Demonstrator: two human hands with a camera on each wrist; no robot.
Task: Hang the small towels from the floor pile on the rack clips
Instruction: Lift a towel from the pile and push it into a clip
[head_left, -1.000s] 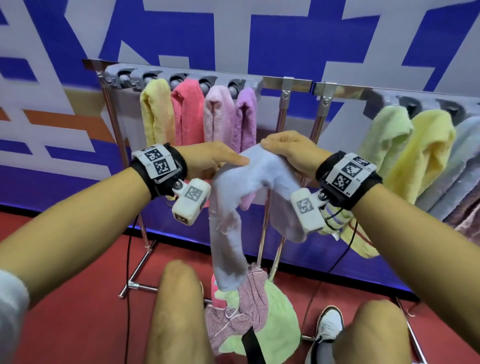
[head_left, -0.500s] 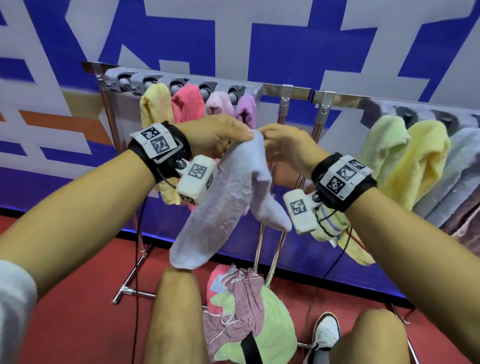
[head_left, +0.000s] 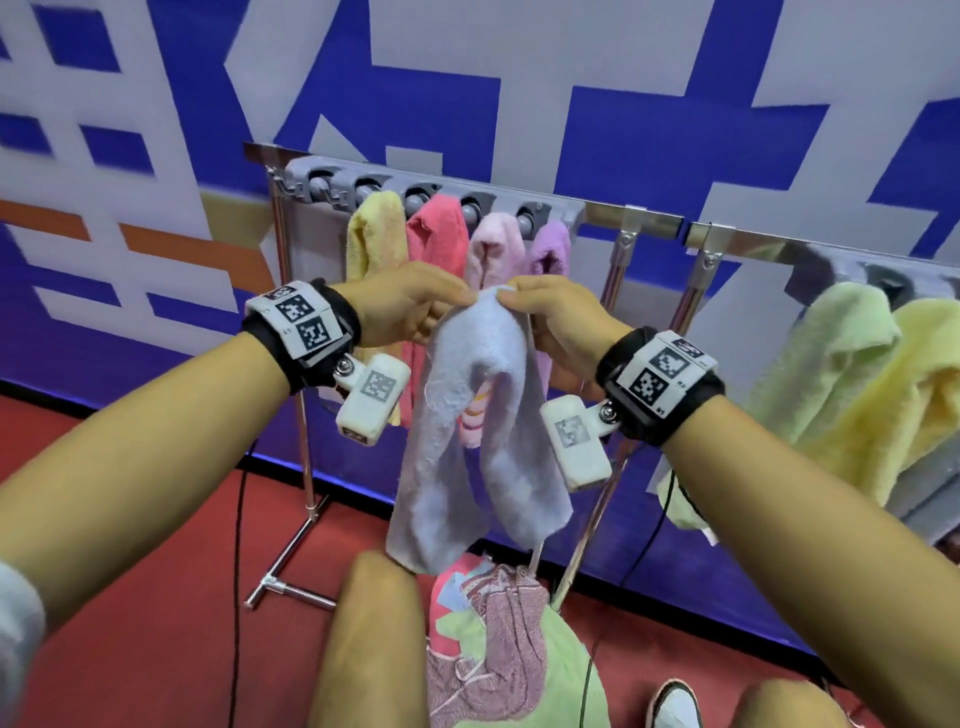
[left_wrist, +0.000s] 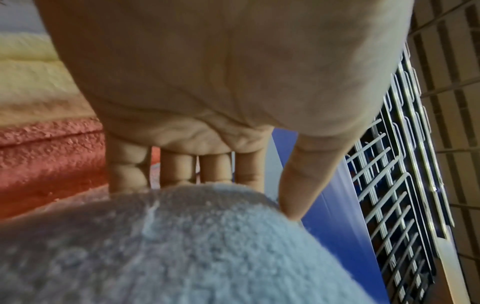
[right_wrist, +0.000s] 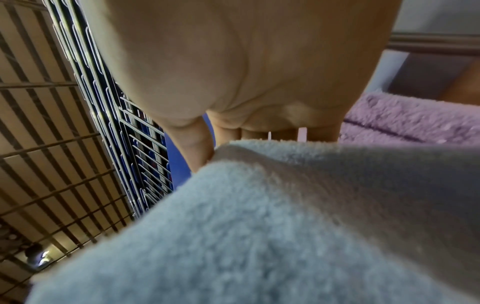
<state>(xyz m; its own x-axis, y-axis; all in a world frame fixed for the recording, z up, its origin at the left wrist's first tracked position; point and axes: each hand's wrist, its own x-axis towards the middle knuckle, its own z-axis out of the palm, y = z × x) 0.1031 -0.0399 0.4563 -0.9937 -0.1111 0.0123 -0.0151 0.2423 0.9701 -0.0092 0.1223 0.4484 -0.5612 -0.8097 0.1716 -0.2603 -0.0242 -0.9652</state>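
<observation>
Compared with a second ago, the pale blue towel (head_left: 467, 415) has been gathered: the left hand (head_left: 410, 306) and right hand (head_left: 556, 322), then set apart along its top edge, now meet at centre frame and pinch one bunched peak just below the lilac towel (head_left: 550, 249). That peak probably goes into the rightmost clip (head_left: 535, 213) on the rack (head_left: 649, 223), though blur hides whether the clip is free. The floor pile (head_left: 498, 639) at lower centre keeps its pink and green towels, so several hangings remain.
</observation>
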